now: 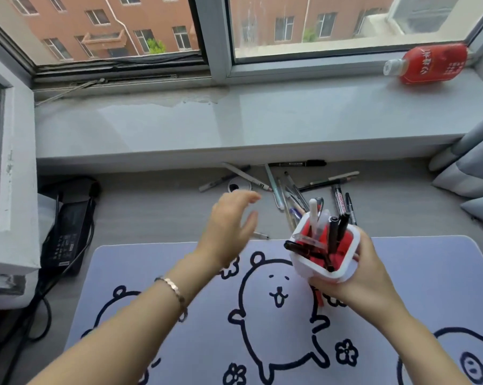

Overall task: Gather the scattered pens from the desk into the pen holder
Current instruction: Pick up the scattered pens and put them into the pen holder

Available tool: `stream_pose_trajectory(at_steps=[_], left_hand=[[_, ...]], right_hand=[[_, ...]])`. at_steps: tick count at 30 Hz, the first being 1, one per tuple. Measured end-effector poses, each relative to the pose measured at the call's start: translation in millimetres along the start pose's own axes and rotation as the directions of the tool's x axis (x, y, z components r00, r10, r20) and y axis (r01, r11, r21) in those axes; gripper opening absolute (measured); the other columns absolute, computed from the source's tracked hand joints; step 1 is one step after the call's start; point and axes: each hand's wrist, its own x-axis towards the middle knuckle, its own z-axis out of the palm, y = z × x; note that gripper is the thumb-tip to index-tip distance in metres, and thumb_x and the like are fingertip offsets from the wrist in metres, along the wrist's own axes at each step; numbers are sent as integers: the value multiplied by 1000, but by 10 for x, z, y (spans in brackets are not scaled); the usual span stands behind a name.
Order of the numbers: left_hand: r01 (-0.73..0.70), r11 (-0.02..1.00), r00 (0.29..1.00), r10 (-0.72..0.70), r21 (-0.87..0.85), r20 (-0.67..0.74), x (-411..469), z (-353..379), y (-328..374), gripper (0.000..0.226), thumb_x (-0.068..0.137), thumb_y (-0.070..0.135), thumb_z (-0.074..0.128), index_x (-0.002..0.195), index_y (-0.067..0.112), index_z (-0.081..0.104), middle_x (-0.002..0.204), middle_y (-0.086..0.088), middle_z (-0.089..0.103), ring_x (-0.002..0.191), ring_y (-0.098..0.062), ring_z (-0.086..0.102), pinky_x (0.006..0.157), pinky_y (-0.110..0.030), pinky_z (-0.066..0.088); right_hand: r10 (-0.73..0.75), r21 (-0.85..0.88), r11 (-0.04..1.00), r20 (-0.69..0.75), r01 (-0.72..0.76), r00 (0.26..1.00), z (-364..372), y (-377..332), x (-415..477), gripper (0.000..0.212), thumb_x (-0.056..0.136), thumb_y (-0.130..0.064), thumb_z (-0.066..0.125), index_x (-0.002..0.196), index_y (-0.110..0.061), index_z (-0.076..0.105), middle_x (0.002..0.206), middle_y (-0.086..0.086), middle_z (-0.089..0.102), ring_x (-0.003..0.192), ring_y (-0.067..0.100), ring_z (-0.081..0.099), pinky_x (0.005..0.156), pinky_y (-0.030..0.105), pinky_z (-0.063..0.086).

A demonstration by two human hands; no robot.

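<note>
My right hand (365,276) grips a white pen holder (343,270) with a red inside, held tilted above the desk mat. Several pens and markers stand or lie in it, black and clear ones. My left hand (232,226) hovers open to the left of the holder, fingers spread, holding nothing. Beyond both hands, several loose pens (287,190) lie scattered on the grey desk near the sill, among them a white pen (245,175), a black marker (298,163) and a whiteboard marker (338,200). One small pen (261,235) peeks out beside my left hand.
A lilac desk mat (415,287) with cartoon animals covers the near desk. A black power adapter (68,232) with cables lies at the left. A red bottle (429,63) lies on the window sill (234,123). A small round white object (239,186) sits by the pens. Curtain (473,168) at right.
</note>
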Motion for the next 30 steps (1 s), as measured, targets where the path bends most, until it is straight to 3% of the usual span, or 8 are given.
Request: stream_pose_trajectory(at_steps=[3, 6, 10, 13, 15, 18, 24, 30], left_hand=[[117, 935, 958, -195, 334, 209, 93, 142, -575, 31, 92, 17, 55, 123, 14, 57, 128, -3, 58, 119, -25, 50, 97, -37, 37], [-121, 894, 943, -33, 432, 331, 71, 285, -780, 17, 75, 8, 74, 91, 10, 68, 94, -8, 69, 86, -33, 63, 67, -36, 44], [-167, 843, 962, 26, 512, 272, 65, 394, -867, 25, 60, 5, 84, 67, 9, 61, 65, -6, 60, 57, -27, 59, 48, -29, 43], [67, 982, 994, -81, 176, 74, 84, 242, -566, 3, 90, 6, 58, 88, 5, 59, 80, -3, 54, 77, -25, 54, 65, -30, 43], [283, 907, 953, -301, -312, -11, 46, 6, -170, 7, 95, 8, 52, 93, 15, 52, 86, 1, 54, 84, -19, 54, 70, -20, 47], [51, 677, 941, -279, -734, -192, -81, -323, 403, 35, 87, -4, 60, 98, 25, 43, 86, -3, 62, 82, -15, 64, 67, -24, 57], [-83, 881, 988, 11, -466, -155, -413, -190, 620, 85, 78, 0, 69, 128, 48, 19, 82, 5, 63, 73, -11, 68, 61, -29, 58], [-133, 984, 984, 117, -118, -134, -575, 66, 620, 46, 80, 16, 60, 123, 28, 50, 99, 15, 57, 93, -8, 52, 84, -32, 48]], right_hand=[[21, 13, 1000, -34, -21, 999, -40, 37, 72, 80, 52, -15, 88, 100, -56, 40, 114, -17, 55, 106, 1, 53, 76, 23, 46], [26, 18, 1000, -47, -25, 999, -39, 65, 105, 79, 51, -18, 89, 98, -60, 41, 114, -15, 57, 104, 1, 56, 80, 26, 48], [52, 16, 999, -36, -51, 998, -14, 120, 89, 82, 52, -13, 89, 101, -58, 41, 117, -13, 57, 107, 4, 56, 86, 30, 48], [53, 23, 998, -37, -52, 998, -2, 120, 61, 79, 52, -13, 89, 100, -56, 42, 113, -18, 57, 101, -6, 57, 81, 22, 46], [44, 33, 999, -40, -43, 998, 14, 102, 45, 80, 52, -13, 89, 100, -55, 42, 112, -20, 57, 100, -11, 55, 78, 18, 45], [30, 36, 999, -23, -29, 999, 70, 79, 40, 85, 52, -11, 89, 103, -57, 38, 114, -24, 53, 104, -14, 51, 81, 17, 43], [-27, 29, 999, 53, 25, 998, 271, -16, 35, 89, 50, -14, 89, 119, -43, 41, 117, -13, 56, 106, 3, 58, 81, 20, 52], [-67, 33, 997, 69, 65, 995, 292, -78, -28, 84, 53, -7, 88, 115, -42, 43, 116, -12, 58, 101, 0, 61, 76, 15, 53]])
